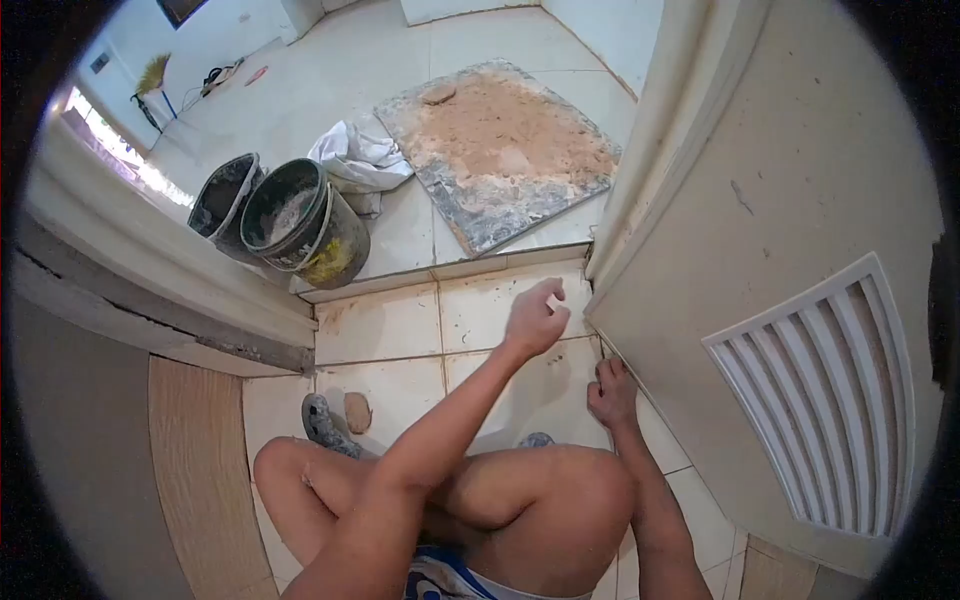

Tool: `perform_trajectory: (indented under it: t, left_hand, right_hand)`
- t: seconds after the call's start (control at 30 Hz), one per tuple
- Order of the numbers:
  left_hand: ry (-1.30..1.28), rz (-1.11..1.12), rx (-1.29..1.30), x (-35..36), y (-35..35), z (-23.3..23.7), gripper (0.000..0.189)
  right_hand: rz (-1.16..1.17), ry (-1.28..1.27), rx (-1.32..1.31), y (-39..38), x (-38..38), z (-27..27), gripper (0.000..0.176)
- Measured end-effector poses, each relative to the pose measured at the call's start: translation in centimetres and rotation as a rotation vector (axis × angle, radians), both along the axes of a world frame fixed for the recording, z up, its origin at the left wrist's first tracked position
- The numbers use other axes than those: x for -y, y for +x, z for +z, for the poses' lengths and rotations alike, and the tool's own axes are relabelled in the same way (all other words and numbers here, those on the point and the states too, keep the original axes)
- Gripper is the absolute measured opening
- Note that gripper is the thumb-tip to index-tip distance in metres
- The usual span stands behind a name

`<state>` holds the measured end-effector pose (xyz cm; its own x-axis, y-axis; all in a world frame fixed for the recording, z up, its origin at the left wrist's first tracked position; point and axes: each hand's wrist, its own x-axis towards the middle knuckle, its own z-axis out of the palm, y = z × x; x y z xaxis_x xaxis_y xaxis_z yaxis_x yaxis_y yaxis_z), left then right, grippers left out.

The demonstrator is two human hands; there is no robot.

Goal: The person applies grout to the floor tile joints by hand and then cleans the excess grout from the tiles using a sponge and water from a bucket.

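I squat on a floor of pale tiles beside a beige door. My left hand reaches out over my knees and hovers above the tiles with its fingers curled in; a small pale spot shows at the fingertips, and I cannot tell if it is a held thing. My right hand rests lower down with bent fingertips touching the floor, right at the joint between the tiles and the bottom edge of the door. Nothing shows in that hand.
A brownish lump lies on the tile by my grey shoe. Past the threshold stand two dirty buckets, a white cloth and a board covered with sandy mix. The door has a white louvred vent.
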<state>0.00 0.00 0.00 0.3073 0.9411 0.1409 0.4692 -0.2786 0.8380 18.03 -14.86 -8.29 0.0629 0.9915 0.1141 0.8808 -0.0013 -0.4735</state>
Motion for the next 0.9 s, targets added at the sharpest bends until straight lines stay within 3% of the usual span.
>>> perform_trajectory:
  t: [0.07, 0.1, 0.2, 0.33, 0.43, 0.5, 0.6, 0.63, 0.7, 0.8, 0.9]
  left_hand:
    - [-0.142, 0.055, 0.061, -1.2, -2.0, 1.1, 0.022]
    - [0.171, 0.075, 0.160, -2.4, -5.8, 0.3, 0.021]
    - [0.149, 0.257, -0.012, -8.7, -8.7, 2.6, 0.028]
    - [0.310, 0.234, -0.128, -16.2, -12.0, 2.2, 0.038]
    - [0.292, 0.164, -0.160, -21.0, -11.4, 2.6, 0.047]
    - [0.353, 0.085, -0.374, -24.6, -10.1, 2.2, 0.052]
    - [0.411, 0.046, -0.391, -30.1, -7.0, 0.4, 0.057]
    - [0.410, 0.039, -0.379, -31.2, -5.5, 0.7, 0.057]
    - [0.228, 0.159, -0.589, -33.7, -2.8, 0.6, 0.058]
    - [0.256, 0.108, -0.627, -37.8, -0.8, -1.7, 0.058]
    - [0.360, 0.078, -0.670, -37.5, -0.5, -1.9, 0.055]
  right_hand:
    - [0.025, 0.060, 0.094, 0.9, -0.1, 0.2, 0.030]
    - [0.022, 0.031, 0.012, -2.6, 1.1, -0.4, 0.030]
    - [0.010, 0.151, 0.010, -0.9, 0.0, 0.1, 0.018]
    - [0.005, 0.185, 0.011, -0.9, 0.1, 0.0, 0.019]
    - [0.010, 0.142, 0.035, -0.7, 0.2, -0.9, 0.024]
    - [0.000, 0.103, 0.085, -0.7, 0.3, -1.1, 0.029]
    - [0.045, 0.120, 0.039, -0.9, 0.1, 0.3, 0.029]
    - [0.036, 0.117, 0.050, -0.8, -0.1, 0.1, 0.029]
    - [0.028, 0.110, 0.047, -0.7, 0.0, -0.5, 0.029]
    - [0.059, 0.124, 0.048, -0.3, -0.4, -0.5, 0.030]
    - [0.092, 0.121, 0.063, -0.3, -0.3, -0.1, 0.031]
